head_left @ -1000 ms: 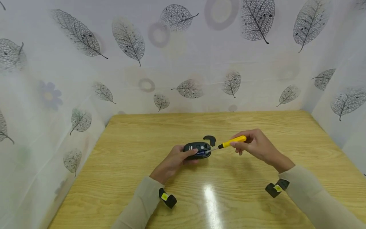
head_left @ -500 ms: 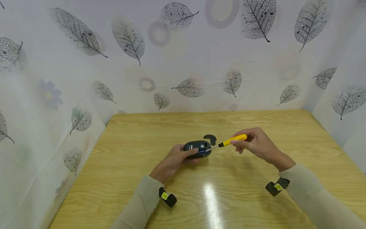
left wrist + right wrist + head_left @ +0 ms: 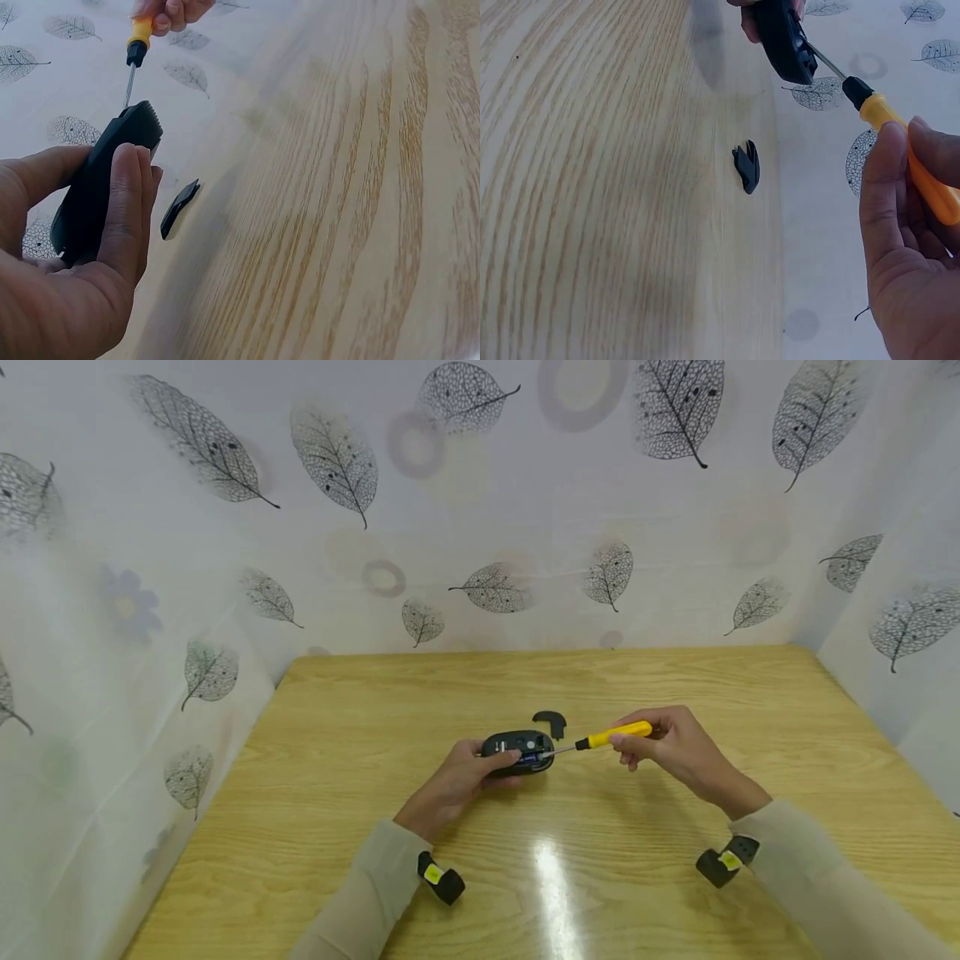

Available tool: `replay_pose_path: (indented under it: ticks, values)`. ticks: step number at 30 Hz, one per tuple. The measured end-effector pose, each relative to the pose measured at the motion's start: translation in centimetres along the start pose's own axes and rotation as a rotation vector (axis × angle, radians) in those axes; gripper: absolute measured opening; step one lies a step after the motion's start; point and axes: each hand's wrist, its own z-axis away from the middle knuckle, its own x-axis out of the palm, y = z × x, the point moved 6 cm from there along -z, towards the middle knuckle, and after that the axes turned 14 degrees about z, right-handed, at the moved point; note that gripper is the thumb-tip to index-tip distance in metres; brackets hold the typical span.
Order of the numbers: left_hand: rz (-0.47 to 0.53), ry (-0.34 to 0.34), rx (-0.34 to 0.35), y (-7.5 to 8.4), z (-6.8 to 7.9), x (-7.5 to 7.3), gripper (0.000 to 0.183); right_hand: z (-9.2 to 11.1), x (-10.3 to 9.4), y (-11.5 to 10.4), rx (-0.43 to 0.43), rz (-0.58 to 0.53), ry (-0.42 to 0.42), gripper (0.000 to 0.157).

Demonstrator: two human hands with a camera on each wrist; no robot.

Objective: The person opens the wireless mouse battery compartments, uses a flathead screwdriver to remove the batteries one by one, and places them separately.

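My left hand (image 3: 450,783) holds a black computer mouse (image 3: 491,745) above the table, underside up, the thumb across it and the fingers beneath. In its open compartment lies a blue battery (image 3: 529,758), partly covered by the thumb. Between thumb and fingers my right hand (image 3: 686,756) pinches the yellow handle of a screwdriver (image 3: 619,734). The metal shaft points left, its tip at the compartment's right end. From the left wrist view, the mouse (image 3: 88,199) hides where the tip ends. Behind the mouse, a curved black battery cover (image 3: 553,722) lies on the table.
The wooden table (image 3: 360,718) has a glossy light reflection near the front. A pale leaf-printed cloth (image 3: 495,510) rises around its back and sides. Each wrist wears a black strapped camera, such as the left one (image 3: 447,887).
My right hand and the screwdriver handle have shifted slightly right and down, leaving the shaft flatter. My left hand and the mouse stay almost still; the cover lies where it was.
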Motion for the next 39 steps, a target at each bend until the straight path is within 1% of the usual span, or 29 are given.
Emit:
replay_pose_path:
  ticks: [5, 13, 23, 26, 30, 33, 36, 39]
  values:
    - [-0.002, -0.009, 0.008, 0.0, 0.0, 0.1, 0.056, 0.1, 0.1, 0.5, 0.011, -0.025, -0.005, 0.027]
    - [0.009, 0.003, 0.018, 0.3, 0.2, 0.3, 0.055, 0.0, 0.2, 0.8, 0.031, 0.005, 0.004, 0.027]
    - [0.022, -0.001, 0.023, 0.5, 0.4, 0.3, 0.056, 0.2, 0.4, 1.1, 0.015, -0.029, -0.006, 0.026]
    - [0.019, -0.004, 0.028, 0.5, 0.4, 0.3, 0.055, 0.1, 0.3, 0.9, 0.009, 0.011, 0.001, 0.024]
    - [-0.017, 0.003, 0.048, 0.7, 0.4, 0.3, 0.054, 0.0, 0.0, 0.2, -0.01, 0.104, 0.014, 0.021]
    - [-0.055, 0.012, 0.063, 0.8, 0.5, 0.3, 0.052, -0.1, -0.2, -0.3, -0.018, 0.146, 0.014, 0.021]
    - [-0.07, 0.023, 0.066, 0.8, 0.5, 0.4, 0.051, -0.2, -0.2, -0.3, -0.009, 0.151, 0.015, 0.021]
    - [-0.064, 0.027, 0.063, 0.8, 0.4, 0.3, 0.052, -0.1, 0.0, 0.1, 0.01, 0.106, 0.013, 0.024]
